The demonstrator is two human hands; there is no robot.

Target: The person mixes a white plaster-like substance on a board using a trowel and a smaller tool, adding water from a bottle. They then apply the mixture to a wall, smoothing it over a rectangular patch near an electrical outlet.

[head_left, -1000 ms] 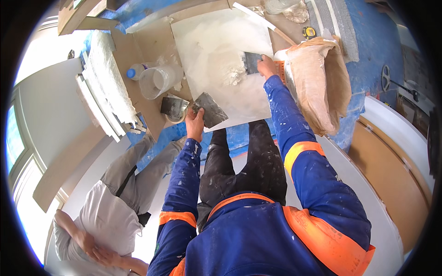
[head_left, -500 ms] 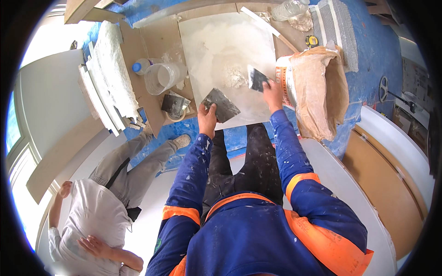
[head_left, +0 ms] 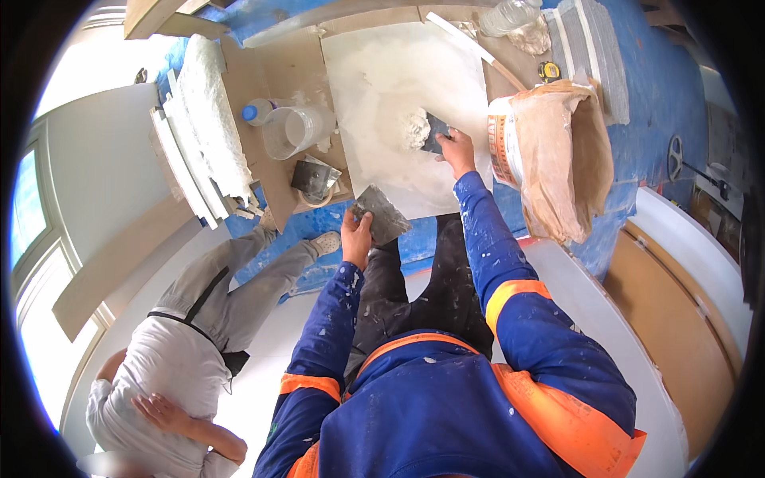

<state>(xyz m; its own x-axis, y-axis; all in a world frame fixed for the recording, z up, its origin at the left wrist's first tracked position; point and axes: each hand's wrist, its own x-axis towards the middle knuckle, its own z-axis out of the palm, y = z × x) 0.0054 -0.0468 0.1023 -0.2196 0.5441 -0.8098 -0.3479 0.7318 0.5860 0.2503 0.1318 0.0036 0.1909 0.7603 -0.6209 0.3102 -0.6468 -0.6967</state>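
A broad metal trowel (head_left: 382, 213) is being gripped by the left hand (head_left: 356, 237) just left of the frame's centre, the fingers being wrapped tight around its handle while the blade is being held tilted over the near edge of a white mixing board (head_left: 374, 151). Slightly higher and to the right, a smaller dark putty knife (head_left: 434, 132) is being clasped by the right hand (head_left: 457, 151), fingers closed about it, and its blade is being pressed against a lump of white plaster (head_left: 415, 127) lying near the middle of the board. Left of the board, a clear plastic tub (head_left: 292, 131) and a small bottle with a blue cap (head_left: 256, 111) are being kept on brown cardboard (head_left: 279, 64). At the right, an opened paper sack (head_left: 558, 151) is being stood beside the board. In the lower left, another person in grey (head_left: 183, 350) is being seen crouching, well apart from the board. At the top, what seems to be a crumpled clear bottle (head_left: 510, 14) is being left lying.
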